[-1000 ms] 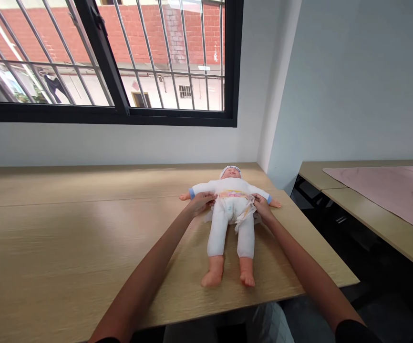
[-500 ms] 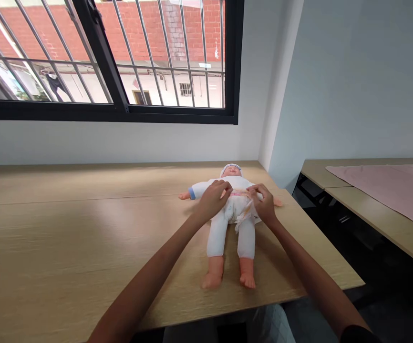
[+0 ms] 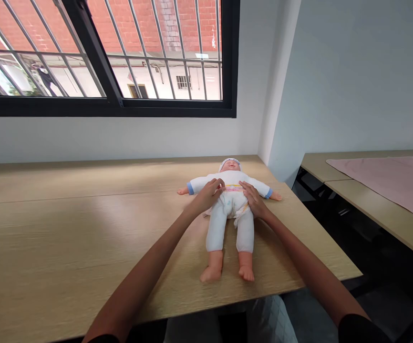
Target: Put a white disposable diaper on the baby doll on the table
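Note:
A baby doll [image 3: 216, 233] in a white suit with blue cuffs lies on its back, feet toward me. Around its hips is a white diaper [image 3: 232, 206] with a pink and yellow band at the waist. My left hand [image 3: 209, 195] is at the left side of that waistband, fingers bent together on the diaper's edge; the fingertips are partly hidden. On the right side, my right hand [image 3: 254, 201] lies against the diaper with its fingers stretched out. A loose white flap hangs between the doll's thighs.
The doll rests on a light wooden table [image 3: 85, 247], near its right edge. Across a gap on the right stands another table [image 3: 314, 164] with a pink cloth [image 3: 381, 178] on it. A barred window [image 3: 163, 107] is in the wall behind.
My right hand has come down and flattened onto the diaper's side, where it was raised and pinching before. My left hand has shifted slightly left. The loose flap on the right is now mostly covered.

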Action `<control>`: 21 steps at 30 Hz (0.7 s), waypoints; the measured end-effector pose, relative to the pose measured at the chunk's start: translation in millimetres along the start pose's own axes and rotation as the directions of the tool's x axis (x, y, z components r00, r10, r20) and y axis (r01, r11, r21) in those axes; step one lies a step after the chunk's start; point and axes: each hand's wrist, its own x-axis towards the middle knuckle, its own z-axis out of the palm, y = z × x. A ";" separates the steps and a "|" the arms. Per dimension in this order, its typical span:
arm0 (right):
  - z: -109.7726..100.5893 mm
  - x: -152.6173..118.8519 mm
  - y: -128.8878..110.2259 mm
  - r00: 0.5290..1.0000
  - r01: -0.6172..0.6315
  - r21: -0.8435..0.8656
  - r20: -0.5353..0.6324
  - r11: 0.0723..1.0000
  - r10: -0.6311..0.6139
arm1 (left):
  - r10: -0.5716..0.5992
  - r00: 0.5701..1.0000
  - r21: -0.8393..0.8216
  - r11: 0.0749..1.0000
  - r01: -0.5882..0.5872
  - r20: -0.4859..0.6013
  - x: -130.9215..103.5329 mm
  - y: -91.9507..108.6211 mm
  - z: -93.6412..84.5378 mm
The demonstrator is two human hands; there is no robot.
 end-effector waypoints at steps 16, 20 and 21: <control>-10.0 3.5 7.4 0.992 -0.012 0.037 -0.121 0.999 0.016 | -0.244 0.968 0.042 0.969 0.242 0.059 -3.6 -16.2 -39.7; -18.4 5.7 5.4 0.935 -0.159 0.031 -0.316 0.987 0.160 | -0.352 0.936 -0.012 0.936 0.352 0.018 -3.3 -21.3 -38.7; -21.0 6.1 5.3 0.929 -0.218 0.038 -0.296 0.975 0.220 | -0.379 0.925 -0.068 0.922 0.381 0.038 -3.1 -21.6 -38.3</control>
